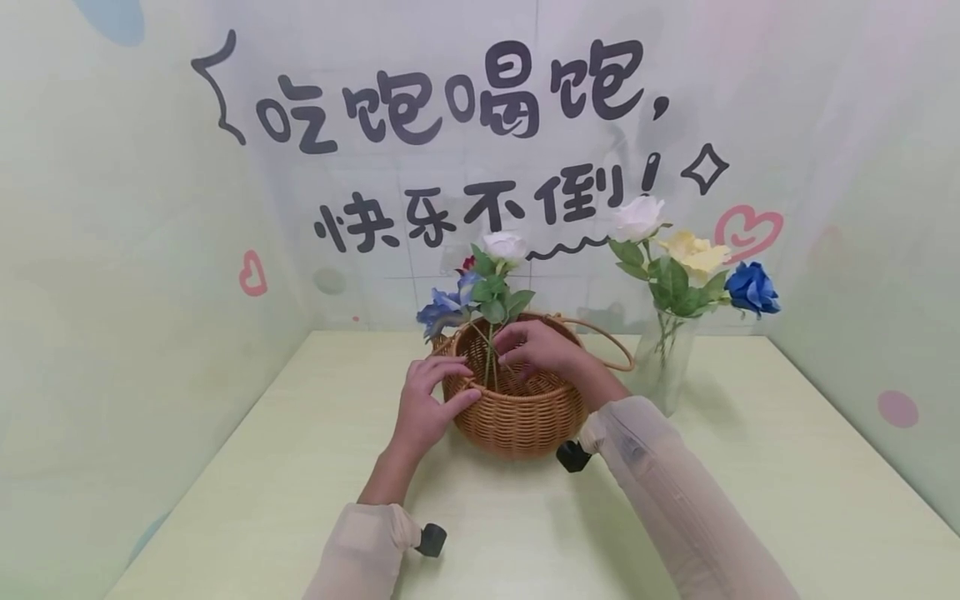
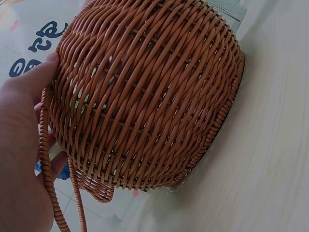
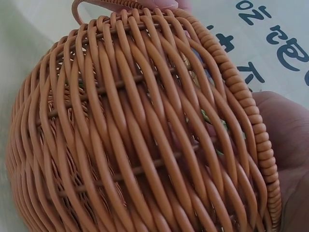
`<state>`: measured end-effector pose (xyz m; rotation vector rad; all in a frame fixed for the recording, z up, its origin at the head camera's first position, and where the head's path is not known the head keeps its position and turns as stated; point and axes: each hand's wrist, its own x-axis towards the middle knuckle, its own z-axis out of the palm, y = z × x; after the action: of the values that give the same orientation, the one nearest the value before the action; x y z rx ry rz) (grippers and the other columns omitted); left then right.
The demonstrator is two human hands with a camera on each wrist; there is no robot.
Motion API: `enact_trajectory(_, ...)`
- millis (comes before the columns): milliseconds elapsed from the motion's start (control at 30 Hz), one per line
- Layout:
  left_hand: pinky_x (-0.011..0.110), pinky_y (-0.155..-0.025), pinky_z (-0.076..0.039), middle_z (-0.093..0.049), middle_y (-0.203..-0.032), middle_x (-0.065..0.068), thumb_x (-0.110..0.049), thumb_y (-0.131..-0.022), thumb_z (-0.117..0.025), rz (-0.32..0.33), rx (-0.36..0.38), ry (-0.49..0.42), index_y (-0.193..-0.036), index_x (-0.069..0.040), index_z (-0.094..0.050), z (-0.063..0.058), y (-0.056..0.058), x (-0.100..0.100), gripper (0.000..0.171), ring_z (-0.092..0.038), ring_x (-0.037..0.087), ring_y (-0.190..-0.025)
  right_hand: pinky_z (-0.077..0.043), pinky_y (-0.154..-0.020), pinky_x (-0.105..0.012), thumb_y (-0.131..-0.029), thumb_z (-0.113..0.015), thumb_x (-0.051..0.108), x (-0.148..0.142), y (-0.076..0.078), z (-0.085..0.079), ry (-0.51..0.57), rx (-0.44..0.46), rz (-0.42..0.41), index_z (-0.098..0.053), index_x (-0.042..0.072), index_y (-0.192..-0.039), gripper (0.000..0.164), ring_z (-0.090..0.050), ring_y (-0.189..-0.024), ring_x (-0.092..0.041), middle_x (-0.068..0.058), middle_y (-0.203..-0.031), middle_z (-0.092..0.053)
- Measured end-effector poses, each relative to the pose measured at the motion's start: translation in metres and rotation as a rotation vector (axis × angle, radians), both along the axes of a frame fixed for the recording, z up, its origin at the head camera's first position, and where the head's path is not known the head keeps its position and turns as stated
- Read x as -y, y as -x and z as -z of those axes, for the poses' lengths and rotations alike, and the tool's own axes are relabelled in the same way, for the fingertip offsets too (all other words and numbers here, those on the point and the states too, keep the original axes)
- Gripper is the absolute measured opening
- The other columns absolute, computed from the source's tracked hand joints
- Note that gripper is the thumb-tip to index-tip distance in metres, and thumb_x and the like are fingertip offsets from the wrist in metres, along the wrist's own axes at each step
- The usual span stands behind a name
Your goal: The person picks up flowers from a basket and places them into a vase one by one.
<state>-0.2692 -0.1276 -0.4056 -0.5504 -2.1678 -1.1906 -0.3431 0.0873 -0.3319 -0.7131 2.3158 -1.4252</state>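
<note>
A brown wicker basket [image 1: 517, 421] stands on the table, its round side filling both wrist views. My left hand [image 1: 429, 398] grips its left rim; in the left wrist view the thumb [image 2: 46, 72] lies on the rim and the fingers bend behind it. My right hand [image 1: 546, 348] reaches over the opening, fingers bent beside the green stems [image 1: 491, 358]. Whether they pinch a stem is hidden, as the basket wall covers them in the right wrist view. A white rose [image 1: 504, 247], a blue flower [image 1: 441, 310] and a partly hidden red flower [image 1: 468, 264] lean at the basket's left side.
Right of the basket, a clear glass vase [image 1: 667, 375] holds a white rose [image 1: 639, 218], a yellow flower [image 1: 694, 253] and a blue rose [image 1: 752, 288]. The basket's handle [image 1: 618, 346] hangs out toward the vase. A wall with black lettering backs the pale table [image 1: 300, 467].
</note>
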Motion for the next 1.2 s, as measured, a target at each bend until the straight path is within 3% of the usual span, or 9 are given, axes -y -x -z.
enact_trajectory(600, 0.046, -0.090, -0.039, -0.065, -0.118, -0.002, -0.028, -0.078, -0.083, 0.031, -0.006, -0.006, -0.098, -0.016, -0.073, 0.002, 0.011, 0.008, 0.025, -0.047, 0.019, -0.107, -0.056, -0.068, -0.042, -0.095, -0.058, 0.001, 0.004, 0.004, 0.001, 0.037, 0.059, 0.046, -0.060, 0.000, -0.123, 0.028, -0.066, -0.094, -0.032, -0.016, -0.109, -0.065)
enact_trajectory(933, 0.046, -0.089, -0.039, -0.065, -0.117, 0.000, -0.025, -0.078, -0.083, 0.035, -0.020, -0.010, -0.098, -0.015, -0.073, 0.001, 0.014, 0.007, 0.025, -0.047, 0.021, -0.107, -0.056, -0.065, -0.043, -0.093, -0.059, -0.004, 0.004, 0.009, 0.000, 0.091, 0.020, 0.082, -0.060, 0.000, -0.119, 0.026, -0.065, -0.085, -0.030, -0.017, -0.102, -0.062)
enact_trajectory(1200, 0.046, -0.089, -0.039, -0.065, -0.118, -0.001, -0.025, -0.078, -0.083, 0.031, -0.014, -0.010, -0.098, -0.015, -0.073, 0.000, 0.015, 0.005, 0.025, -0.047, 0.021, -0.108, -0.053, -0.069, -0.053, -0.091, -0.060, -0.008, 0.002, 0.010, -0.002, 0.133, -0.006, 0.126, -0.059, -0.001, -0.119, 0.030, -0.063, -0.083, -0.032, -0.016, -0.103, -0.062)
